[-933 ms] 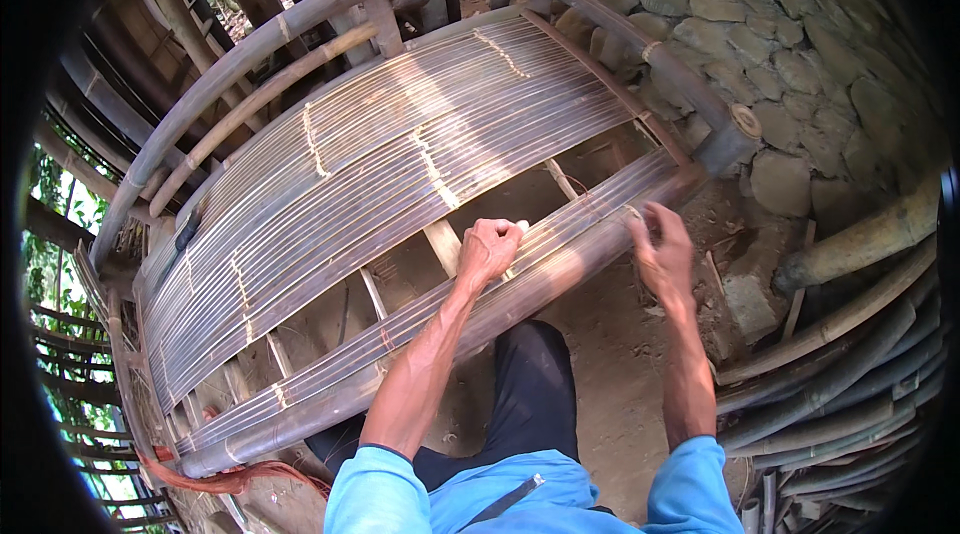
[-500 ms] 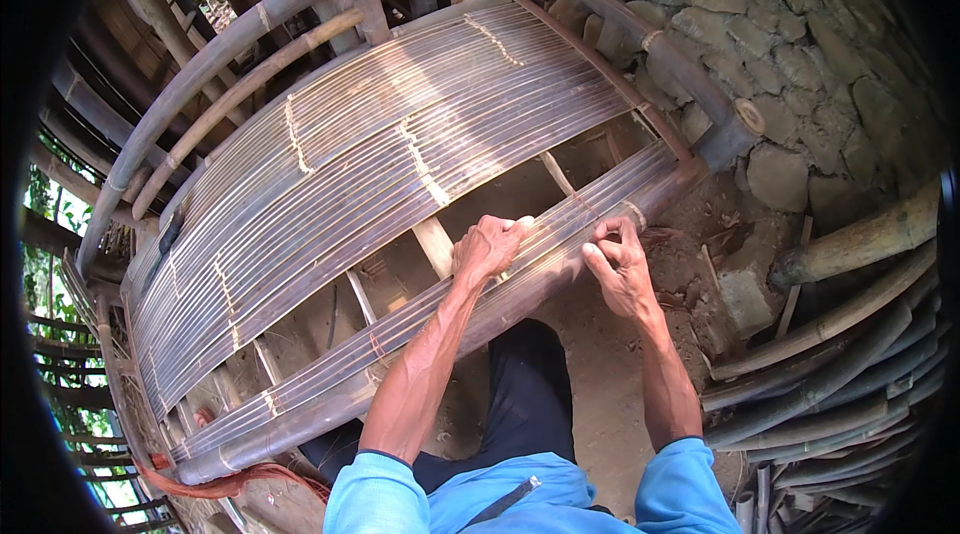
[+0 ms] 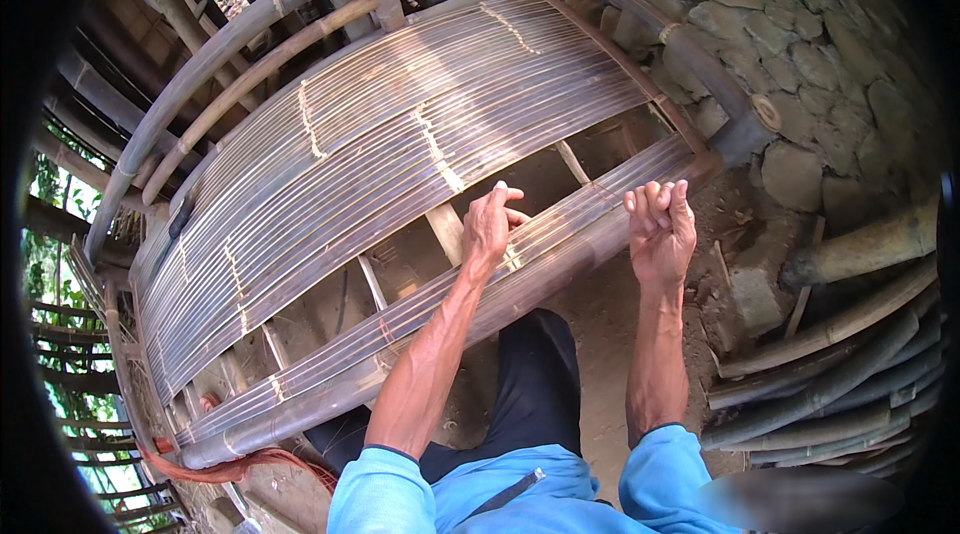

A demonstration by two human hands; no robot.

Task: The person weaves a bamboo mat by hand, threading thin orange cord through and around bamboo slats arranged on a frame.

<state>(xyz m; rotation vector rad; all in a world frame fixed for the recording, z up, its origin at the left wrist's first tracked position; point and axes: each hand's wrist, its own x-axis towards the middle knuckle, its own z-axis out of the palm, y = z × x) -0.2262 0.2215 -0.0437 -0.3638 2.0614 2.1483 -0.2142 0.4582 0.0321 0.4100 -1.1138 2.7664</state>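
A bamboo bench (image 3: 370,149) of long split slats spreads before me. My left hand (image 3: 487,226) is over the front strip of slats (image 3: 420,296), beside the gap behind it. Its fingers are curled toward the right, and what they hold, if anything, does not show. My right hand (image 3: 662,222) is raised by the bench's front bamboo pole (image 3: 540,279), toward the right end. Its fingers are closed in a pinch, knuckles up; any strand in them is too thin to make out. Pale and reddish lashings (image 3: 440,159) cross the slats.
A bundle of reddish fibre (image 3: 240,461) hangs at the bench's near left end. Pale crosspieces (image 3: 447,232) span the gap in the seat. Bamboo poles (image 3: 840,364) are stacked at the right, below a stone wall (image 3: 740,24). A curved bamboo backrest (image 3: 240,24) rises behind.
My right hand has lifted up and away to the right from the front slats, its fingers drawn together. My left hand has risen slightly off the slats. The view has shifted a little.
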